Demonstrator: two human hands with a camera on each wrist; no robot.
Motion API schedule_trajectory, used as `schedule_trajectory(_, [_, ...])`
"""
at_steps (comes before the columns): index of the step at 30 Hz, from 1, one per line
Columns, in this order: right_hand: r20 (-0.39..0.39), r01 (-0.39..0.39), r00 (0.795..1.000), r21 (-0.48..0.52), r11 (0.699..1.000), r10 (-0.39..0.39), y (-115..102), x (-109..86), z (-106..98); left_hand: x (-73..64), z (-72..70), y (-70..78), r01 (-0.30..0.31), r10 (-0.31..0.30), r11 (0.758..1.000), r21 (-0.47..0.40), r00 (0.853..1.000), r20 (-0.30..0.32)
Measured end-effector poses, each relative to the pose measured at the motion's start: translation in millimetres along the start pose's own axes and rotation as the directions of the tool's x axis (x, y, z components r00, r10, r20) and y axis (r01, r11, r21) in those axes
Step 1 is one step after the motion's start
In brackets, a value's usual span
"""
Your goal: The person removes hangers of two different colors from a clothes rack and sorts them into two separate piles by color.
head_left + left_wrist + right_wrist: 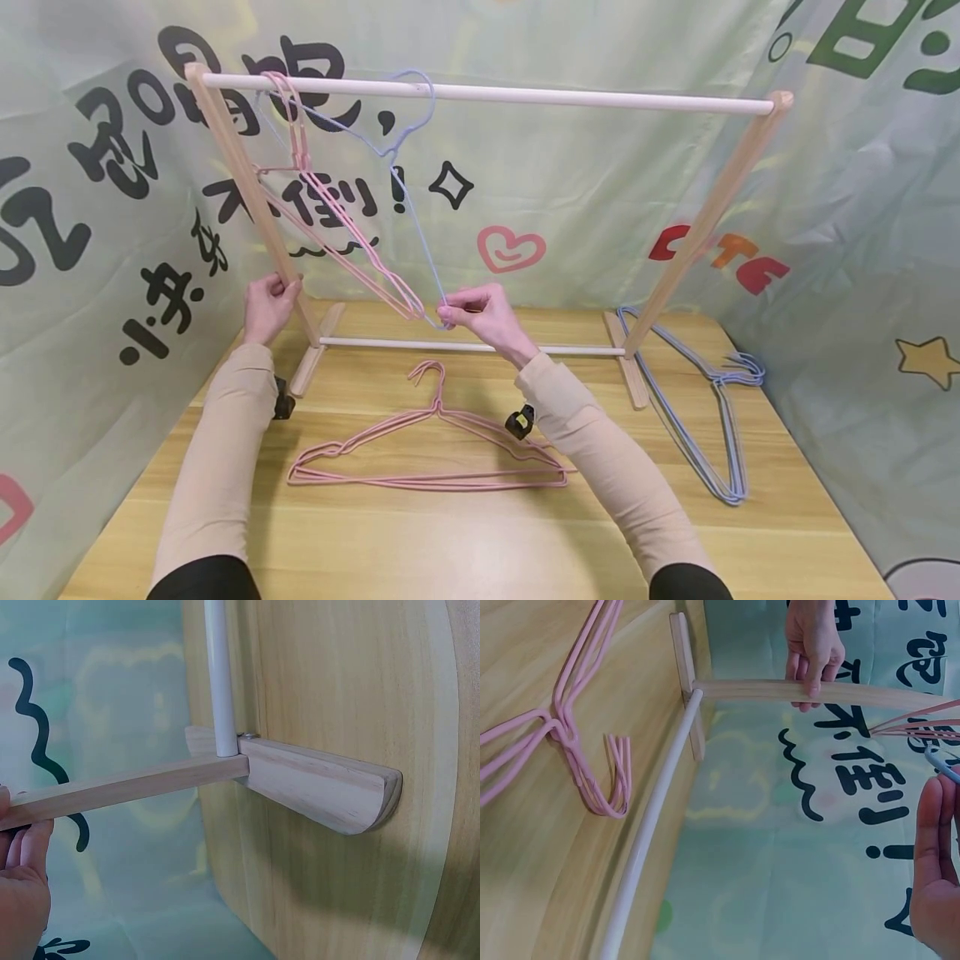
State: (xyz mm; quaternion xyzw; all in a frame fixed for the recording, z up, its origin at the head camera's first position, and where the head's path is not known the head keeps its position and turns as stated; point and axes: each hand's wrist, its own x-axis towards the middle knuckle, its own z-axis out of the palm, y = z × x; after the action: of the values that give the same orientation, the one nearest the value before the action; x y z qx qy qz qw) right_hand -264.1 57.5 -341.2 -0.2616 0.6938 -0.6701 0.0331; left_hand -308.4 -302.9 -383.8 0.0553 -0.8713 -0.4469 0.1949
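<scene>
A clothes rack with wooden side posts (240,162) and a white top rail (562,97) stands on the table. My left hand (267,310) grips the lower part of its left post; the left wrist view shows fingers and thumb around that post (135,787). A blue hanger (390,153) hangs by its hook from the rail, turned at an angle. My right hand (487,317) pinches its lower near corner, and the right wrist view catches this corner (941,765) at the edge. Left of it, several pink hangers (302,158) hang close together near the left post.
Several pink hangers (437,406) lie stacked on the table in front of the rack. A stack of blue hangers (720,379) lies by the right foot. A white lower bar (570,350) joins the posts, and a printed cloth (600,175) hangs behind.
</scene>
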Motion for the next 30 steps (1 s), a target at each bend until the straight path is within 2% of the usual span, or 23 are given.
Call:
schedule_trajectory(4, [-0.023,0.024,0.999,0.011,1.000,-0.023,0.8,0.3,-0.2,0.1,-0.6,0.0,0.013,-0.013,1.000,-0.008,1.000,0.013])
schedule_trajectory(10, [-0.017,0.050,0.999,-0.021,0.999,-0.051,2.9,-4.5,-4.9,-0.9,-1.1,1.0,0.033,-0.032,0.999,-0.010,0.999,0.026])
schedule_trajectory(18, [-0.024,0.012,1.000,-0.076,0.997,-0.014,12.9,-25.3,-25.4,-2.1,-2.7,1.1,0.031,-0.031,0.999,-0.007,0.999,0.015])
schedule_trajectory(22, [-0.030,0.009,0.999,-0.158,0.987,-0.014,21.4,-45.3,-43.8,-1.9,-3.4,0.0,0.029,-0.029,1.000,-0.008,0.999,0.021])
schedule_trajectory(25, [-0.039,0.016,0.999,-0.212,0.977,-0.025,28.6,-68.8,-62.6,-1.7,-2.6,0.1,0.022,-0.021,1.000,-0.010,0.999,0.028])
schedule_trajectory(30, [-0.064,0.085,0.993,-0.177,0.981,-0.098,41.5,-115.8,-99.3,-1.0,-2.3,0.2,0.006,-0.005,0.999,-0.032,1.000,0.027])
